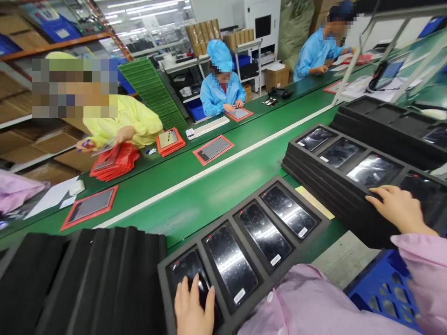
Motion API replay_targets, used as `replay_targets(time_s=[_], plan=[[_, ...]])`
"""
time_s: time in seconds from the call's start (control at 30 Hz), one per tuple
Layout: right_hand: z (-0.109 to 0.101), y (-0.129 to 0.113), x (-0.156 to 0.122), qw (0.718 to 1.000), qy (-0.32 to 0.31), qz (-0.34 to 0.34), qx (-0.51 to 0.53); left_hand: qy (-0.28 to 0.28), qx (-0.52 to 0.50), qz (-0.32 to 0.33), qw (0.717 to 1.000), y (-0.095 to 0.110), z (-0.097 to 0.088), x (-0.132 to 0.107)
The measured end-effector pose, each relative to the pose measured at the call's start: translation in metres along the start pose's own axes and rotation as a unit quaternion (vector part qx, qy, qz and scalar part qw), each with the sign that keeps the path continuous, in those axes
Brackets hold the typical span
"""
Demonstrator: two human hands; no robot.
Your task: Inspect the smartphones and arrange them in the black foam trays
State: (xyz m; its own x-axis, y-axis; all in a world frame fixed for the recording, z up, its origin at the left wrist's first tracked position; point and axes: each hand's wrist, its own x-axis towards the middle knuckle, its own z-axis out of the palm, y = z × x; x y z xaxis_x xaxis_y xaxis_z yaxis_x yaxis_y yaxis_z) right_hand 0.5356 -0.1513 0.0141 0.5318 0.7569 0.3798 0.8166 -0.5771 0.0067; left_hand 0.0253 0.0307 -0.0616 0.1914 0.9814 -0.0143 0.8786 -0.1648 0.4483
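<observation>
A black foam tray (316,211) with several glossy phone screens in its slots lies in front of me at the edge of the green conveyor. My left hand (192,304) rests flat on the nearest screen (190,272), fingers stretched out. My right hand (398,207) lies on the near edge of a stack of black trays (296,160) to the right, fingers curled loosely over the rim beside a dark screen (424,193). Both sleeves are pink.
Stacked empty black foam trays (91,279) sit at the lower left. A blue crate (384,284) stands below my right arm. Red-framed panels (89,207) ride the green belt (216,186). Across it work a person in yellow (129,121) and two in blue (220,88).
</observation>
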Motion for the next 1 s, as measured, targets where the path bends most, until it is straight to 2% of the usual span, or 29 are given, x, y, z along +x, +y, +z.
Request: replay_targets(time_s=[0.1, 0.17, 0.23, 0.3, 0.37, 0.43, 0.5, 0.57, 0.6, 0.7, 0.8, 0.9, 1.0], plan=[[-0.006, -0.035, 0.007, 1.000, 0.006, 0.003, -0.002, -0.003, 0.044, 0.018, 0.999, 0.018, -0.001, -0.003], [-0.003, -0.077, 0.008, 0.997, -0.026, -0.057, 0.045, -0.018, 0.069, 0.022, 0.997, 0.029, -0.006, -0.004], [0.003, -0.125, 0.005, 0.983, -0.096, -0.140, 0.069, -0.040, 0.102, 0.000, 0.994, 0.041, -0.013, -0.004], [0.008, -0.166, 0.004, 0.974, -0.151, -0.170, 0.007, -0.070, 0.138, -0.044, 0.987, 0.053, -0.020, -0.003], [0.009, -0.191, 0.008, 0.972, -0.171, -0.148, -0.055, -0.113, 0.168, -0.082, 0.976, 0.065, -0.026, -0.001], [0.008, -0.199, 0.018, 0.972, -0.198, -0.117, -0.045, -0.156, 0.183, -0.102, 0.965, 0.077, -0.030, 0.003], [0.006, -0.195, 0.032, 0.964, -0.251, -0.090, 0.018, -0.180, 0.188, -0.110, 0.959, 0.086, -0.035, 0.007], [0.004, -0.186, 0.044, 0.947, -0.300, -0.065, 0.090, -0.184, 0.188, -0.107, 0.959, 0.093, -0.041, 0.010], [0.002, -0.181, 0.047, 0.943, -0.304, -0.059, 0.121, -0.176, 0.187, -0.109, 0.960, 0.094, -0.046, 0.010], [-0.003, -0.170, 0.046, 0.962, -0.225, -0.073, 0.135, -0.134, 0.173, -0.159, 0.963, 0.084, -0.062, 0.011], [-0.005, -0.171, 0.036, 0.981, -0.144, -0.116, 0.053, -0.055, 0.094, -0.200, 0.974, 0.055, -0.068, 0.011], [-0.002, -0.186, 0.024, 0.973, -0.126, -0.188, 0.030, 0.036, -0.027, -0.148, 0.988, 0.029, -0.053, 0.009], [0.004, -0.209, 0.010, 0.964, -0.111, -0.237, 0.057, 0.055, -0.019, -0.088, 0.994, 0.027, -0.030, 0.002]])
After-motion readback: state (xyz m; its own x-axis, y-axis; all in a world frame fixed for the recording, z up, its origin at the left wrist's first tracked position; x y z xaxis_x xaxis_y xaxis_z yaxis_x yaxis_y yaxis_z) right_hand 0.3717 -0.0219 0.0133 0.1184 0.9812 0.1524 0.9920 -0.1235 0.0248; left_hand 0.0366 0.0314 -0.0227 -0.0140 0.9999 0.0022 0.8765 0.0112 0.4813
